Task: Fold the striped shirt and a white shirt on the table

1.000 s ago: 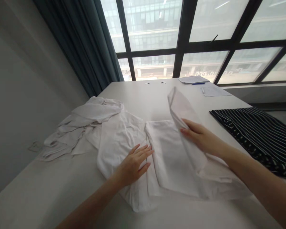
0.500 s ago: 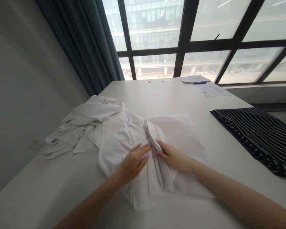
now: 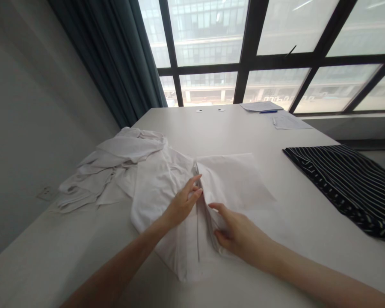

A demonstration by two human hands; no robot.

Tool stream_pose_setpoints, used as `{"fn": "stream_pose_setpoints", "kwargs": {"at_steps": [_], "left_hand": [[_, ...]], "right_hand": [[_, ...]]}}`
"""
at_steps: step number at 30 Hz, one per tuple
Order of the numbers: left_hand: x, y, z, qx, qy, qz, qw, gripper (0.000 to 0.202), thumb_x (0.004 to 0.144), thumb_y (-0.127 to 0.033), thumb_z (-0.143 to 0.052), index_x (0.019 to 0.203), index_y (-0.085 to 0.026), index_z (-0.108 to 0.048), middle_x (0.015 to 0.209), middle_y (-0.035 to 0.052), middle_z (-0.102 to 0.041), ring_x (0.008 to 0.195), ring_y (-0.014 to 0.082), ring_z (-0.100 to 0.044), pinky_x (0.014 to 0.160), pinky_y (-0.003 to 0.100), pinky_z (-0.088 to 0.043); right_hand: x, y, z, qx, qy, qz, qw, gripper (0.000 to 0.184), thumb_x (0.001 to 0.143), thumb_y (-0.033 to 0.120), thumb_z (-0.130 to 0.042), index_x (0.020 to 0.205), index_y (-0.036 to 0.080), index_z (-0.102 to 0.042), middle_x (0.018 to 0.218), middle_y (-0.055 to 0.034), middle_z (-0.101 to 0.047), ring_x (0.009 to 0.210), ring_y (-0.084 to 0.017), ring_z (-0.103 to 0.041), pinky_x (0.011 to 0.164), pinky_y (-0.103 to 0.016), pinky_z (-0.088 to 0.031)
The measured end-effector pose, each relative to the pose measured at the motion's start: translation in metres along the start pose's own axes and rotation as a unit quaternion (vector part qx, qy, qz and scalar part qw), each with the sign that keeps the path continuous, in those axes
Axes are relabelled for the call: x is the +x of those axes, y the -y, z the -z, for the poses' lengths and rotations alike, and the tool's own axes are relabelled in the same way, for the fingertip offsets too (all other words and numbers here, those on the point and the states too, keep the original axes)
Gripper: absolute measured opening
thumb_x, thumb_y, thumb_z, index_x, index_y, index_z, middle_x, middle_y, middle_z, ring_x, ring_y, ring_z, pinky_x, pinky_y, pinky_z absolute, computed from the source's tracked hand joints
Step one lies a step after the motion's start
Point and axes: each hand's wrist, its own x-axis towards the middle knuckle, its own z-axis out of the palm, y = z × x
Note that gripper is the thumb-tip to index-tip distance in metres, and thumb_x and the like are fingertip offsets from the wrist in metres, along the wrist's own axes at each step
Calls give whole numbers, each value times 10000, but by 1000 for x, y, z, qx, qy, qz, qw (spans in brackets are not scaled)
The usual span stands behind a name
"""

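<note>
A white garment [image 3: 160, 192] lies on the table, its right part folded into a flat panel [image 3: 234, 175] with a raised edge along the middle. Whether it is a shirt cannot be made out. My left hand [image 3: 182, 203] is at the upper part of that edge, thumb and fingers closed about the cloth. Lower down, my right hand [image 3: 235, 235] grips the same edge, thumb on one side and fingers curled on the other. Layers of cloth show between the two hands.
More crumpled white cloth [image 3: 109, 167] lies at the left by the wall. On the right is a black striped cloth [image 3: 346, 184]. Papers [image 3: 261, 106] and a blue pen [image 3: 268, 112] lie at the table's far edge, before the windows. A dark curtain [image 3: 122, 55] hangs at left.
My left hand has moved up and away along the fold, from lying on the cloth to its edge. My right hand has slid down the edge towards me, keeping its grip.
</note>
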Motion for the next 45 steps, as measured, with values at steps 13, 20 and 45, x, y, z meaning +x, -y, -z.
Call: {"fn": "stream_pose_setpoints", "kwargs": {"at_steps": [13, 20, 45], "left_hand": [[3, 17, -11, 66, -40, -72, 994, 311, 854, -206, -574, 1141, -206, -695, 1014, 55, -672, 985, 196, -610, 938, 338, -460], [4, 18, -12, 94, -40, -70, 992, 307, 867, -190, -564, 1143, -211, -697, 1000, 50, -711, 966, 203, -625, 1029, 403, -416], [-1, 11, -11, 168, -9, -87, 982, 379, 803, -124, -524, 1137, -218, -676, 641, -60, -590, 679, 134, -594, 1133, 474, -287]], "right_hand": [[-17, -1, -28, -196, -24, 178, 964, 196, 887, 129, -588, 1079, 157, -558, 941, -56, -648, 829, -192, -610, 717, -288, -505], [-27, -3, -25, -244, -23, 239, 940, 105, 948, 163, -522, 853, 187, -558, 807, -9, -600, 693, -156, -532, 643, -277, -429], [-44, -19, -12, -288, -33, 296, 910, 264, 990, 142, -369, 833, 167, -580, 760, -39, -567, 669, -173, -477, 639, -310, -398]]}}
